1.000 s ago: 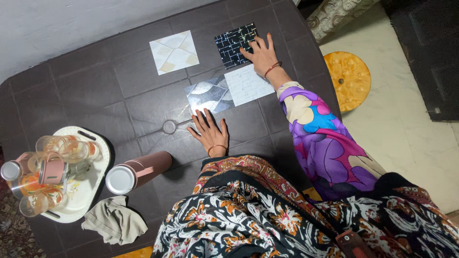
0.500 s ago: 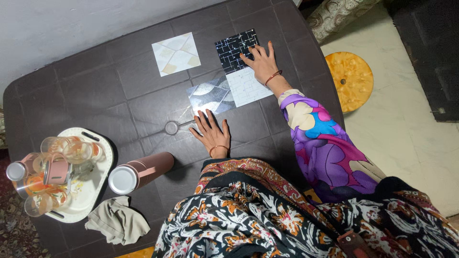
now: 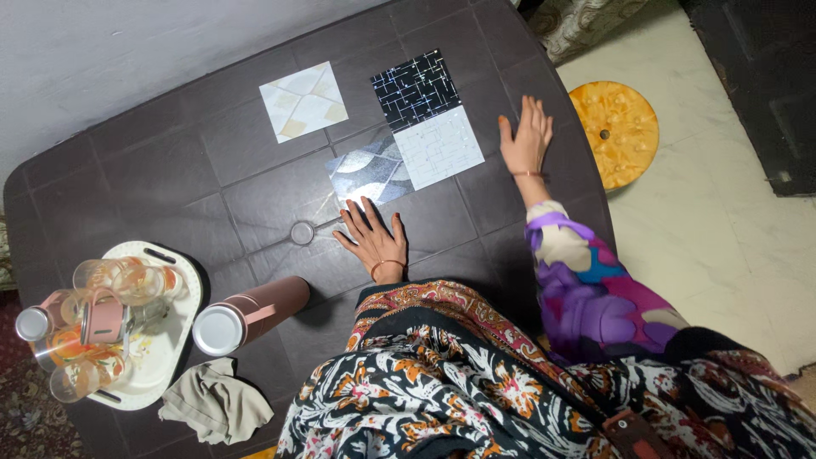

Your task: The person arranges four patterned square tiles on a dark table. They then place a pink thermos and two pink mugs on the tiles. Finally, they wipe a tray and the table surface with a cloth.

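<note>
Far off to the left of both hands, a pale tray (image 3: 183, 280) carries a cluster of glasses (image 3: 127, 272) and a pink mug (image 3: 104, 319), with a pink flask (image 3: 251, 313) lying on its side just beside the tray and a crumpled beige cloth (image 3: 214, 404) below that. The left hand (image 3: 374, 234) lies flat on the dark table (image 3: 170, 187), fingers spread and holding nothing, much as it lay a second ago; a small round ring in the tabletop sits just to its left, and the grey swirl tile (image 3: 370, 170) is right above its fingertips, perhaps just touched by them, though from here I cannot be sure. Above and left of that hand is the cream tile (image 3: 303, 100), set apart from the rest. The black tile (image 3: 416, 89) and the white tile (image 3: 439, 146) now lie edge to edge, the white one also against the grey one. What has changed is the right hand (image 3: 527, 136): a moment back it was pressed on the black tile, and now it has come off to the right, resting open and empty on bare table, near the white tile but clear of it. So the three tiles sit released as a cluster. On the floor beyond the right hand is a round yellow stool (image 3: 616, 127).
</note>
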